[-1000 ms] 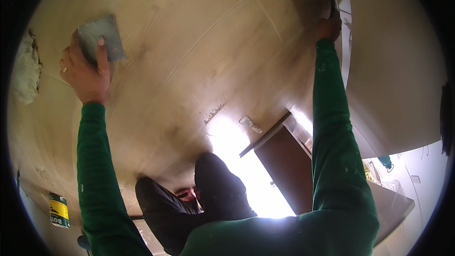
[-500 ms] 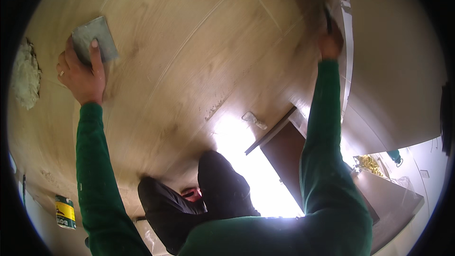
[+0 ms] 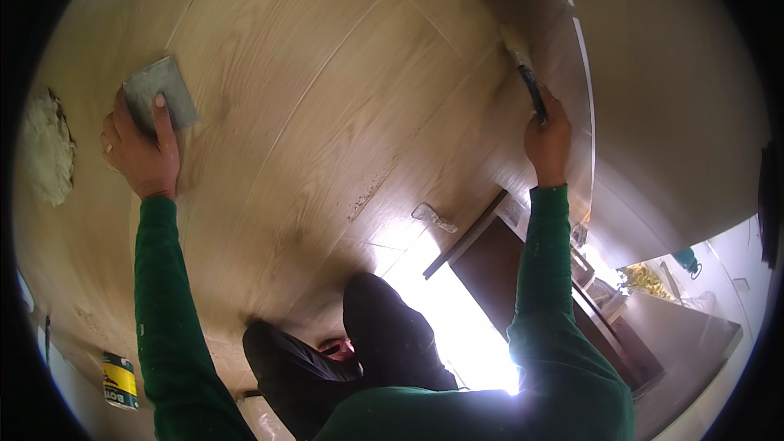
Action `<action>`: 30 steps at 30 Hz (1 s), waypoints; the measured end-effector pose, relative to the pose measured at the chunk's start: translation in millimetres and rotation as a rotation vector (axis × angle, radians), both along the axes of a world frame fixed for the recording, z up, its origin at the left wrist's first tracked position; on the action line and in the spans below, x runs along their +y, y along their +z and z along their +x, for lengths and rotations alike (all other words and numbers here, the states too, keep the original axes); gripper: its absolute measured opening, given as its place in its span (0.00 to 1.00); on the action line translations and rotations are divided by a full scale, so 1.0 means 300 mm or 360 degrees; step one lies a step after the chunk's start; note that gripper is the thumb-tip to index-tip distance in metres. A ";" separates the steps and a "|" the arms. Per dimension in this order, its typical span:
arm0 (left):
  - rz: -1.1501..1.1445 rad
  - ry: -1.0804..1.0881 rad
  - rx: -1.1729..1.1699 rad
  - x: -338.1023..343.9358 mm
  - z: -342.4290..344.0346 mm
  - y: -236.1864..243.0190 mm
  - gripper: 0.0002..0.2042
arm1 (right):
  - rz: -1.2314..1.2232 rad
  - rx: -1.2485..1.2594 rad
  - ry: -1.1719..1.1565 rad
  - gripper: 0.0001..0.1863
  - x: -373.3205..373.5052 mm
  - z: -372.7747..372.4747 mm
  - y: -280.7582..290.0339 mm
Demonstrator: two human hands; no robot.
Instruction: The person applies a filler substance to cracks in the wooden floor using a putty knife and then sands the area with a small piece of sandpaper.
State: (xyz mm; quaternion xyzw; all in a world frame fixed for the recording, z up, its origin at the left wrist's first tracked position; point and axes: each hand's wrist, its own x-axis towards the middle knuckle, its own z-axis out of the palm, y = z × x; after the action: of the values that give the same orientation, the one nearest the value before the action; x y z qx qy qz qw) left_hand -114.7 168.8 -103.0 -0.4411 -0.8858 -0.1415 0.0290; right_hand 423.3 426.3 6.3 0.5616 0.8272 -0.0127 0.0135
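My left hand (image 3: pixel 145 155), thumb on top, grips a flat grey rectangular spreader (image 3: pixel 163 90) at the left over the wood-look floor (image 3: pixel 327 139). At the upper right, my right hand (image 3: pixel 549 143) is closed around the dark handle of a paintbrush (image 3: pixel 527 75). The brush's pale bristles point away from me, close to the floor beside the curved white edge strip (image 3: pixel 584 57). Whether the bristles touch the floor I cannot tell. A crumpled whitish cloth or clump (image 3: pixel 49 149) lies left of my left hand.
A small clear-looking flat piece (image 3: pixel 434 217) lies on the floor near bright glare. Beyond it stands a dark brown panel (image 3: pixel 490 265). A large pale surface (image 3: pixel 670 106) fills the right side. A yellow-and-green can (image 3: pixel 119 380) sits at the lower left, by my left forearm.
My right hand has come nearer to me and slightly left, bringing the brush away from the white edge strip. My left hand keeps its hold on the spreader; the whole view has shifted a little.
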 end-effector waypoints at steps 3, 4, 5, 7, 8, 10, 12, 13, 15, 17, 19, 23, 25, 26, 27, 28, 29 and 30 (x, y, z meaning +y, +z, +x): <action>0.0001 -0.0053 0.0007 0.014 0.007 0.004 0.35 | 0.0243 0.0079 -0.0122 0.23 0.159 0.044 0.007; 0.0054 -0.0076 0.0002 0.046 0.002 0.008 0.35 | 0.0254 -0.0304 -0.0179 0.23 0.294 0.069 -0.009; 0.0079 -0.0061 -0.0033 0.078 0.020 -0.007 0.35 | 0.0236 -0.0376 -0.0245 0.24 0.372 0.078 -0.025; 0.0043 -0.0052 -0.0054 0.078 0.030 -0.004 0.35 | 0.0128 -0.0173 -0.0377 0.24 0.458 0.045 -0.092; 0.0035 -0.0071 -0.0030 0.070 0.028 -0.009 0.35 | 0.0027 -0.0171 -0.0389 0.25 0.404 0.036 -0.097; 0.0033 -0.0073 0.0033 0.059 0.033 0.001 0.34 | -0.0096 -0.0201 -0.0248 0.27 0.196 0.010 -0.092; 0.0030 -0.0045 0.0045 0.047 0.022 0.033 0.34 | -0.0204 -0.0091 -0.0027 0.28 -0.086 -0.041 0.010; 0.0022 -0.0035 0.0049 0.033 0.021 0.046 0.34 | -0.0312 0.0045 0.0026 0.29 -0.222 -0.062 0.085; 0.0035 -0.0034 0.0036 0.027 0.021 0.068 0.34 | -0.0445 0.0205 -0.0087 0.28 -0.241 -0.074 0.173; 0.0048 -0.0031 0.0065 0.015 -0.005 0.098 0.34 | -0.0094 0.0238 -0.0042 0.27 -0.119 -0.033 0.157; 0.0070 -0.0048 0.0073 0.034 0.017 0.078 0.34 | 0.0094 0.0189 -0.0269 0.23 0.133 -0.026 0.058; 0.0105 -0.0141 -0.0033 0.110 0.135 -0.017 0.34 | -0.0046 -0.0045 -0.0441 0.21 0.499 0.140 -0.210; 0.0132 -0.0136 -0.0008 0.082 0.087 0.004 0.34 | -0.0057 -0.0559 -0.0097 0.24 0.291 0.001 -0.240; 0.0148 -0.0122 -0.0004 0.059 0.070 0.025 0.34 | -0.0120 -0.0203 -0.0006 0.28 0.138 -0.038 -0.215; 0.0116 -0.0097 0.0022 0.037 0.056 0.032 0.33 | -0.0173 0.0141 0.0083 0.33 -0.047 -0.071 -0.161; 0.0082 -0.0063 0.0080 0.011 0.016 0.052 0.33 | -0.0306 0.0215 0.0101 0.33 -0.182 -0.128 -0.103; 0.0046 -0.0021 0.0159 -0.019 -0.036 0.081 0.33 | -0.0447 0.0301 0.0122 0.33 -0.321 -0.187 -0.053; 0.0075 -0.0023 0.0143 -0.016 -0.035 0.077 0.34 | -0.0564 0.0322 0.0113 0.34 -0.450 -0.196 0.039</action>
State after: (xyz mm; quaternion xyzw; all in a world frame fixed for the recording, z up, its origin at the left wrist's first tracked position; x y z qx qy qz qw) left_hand -125.1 163.8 -80.0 -0.4525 -0.8768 -0.1426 0.0780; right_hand 364.6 291.3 18.0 0.5167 0.8285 -0.2138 0.0294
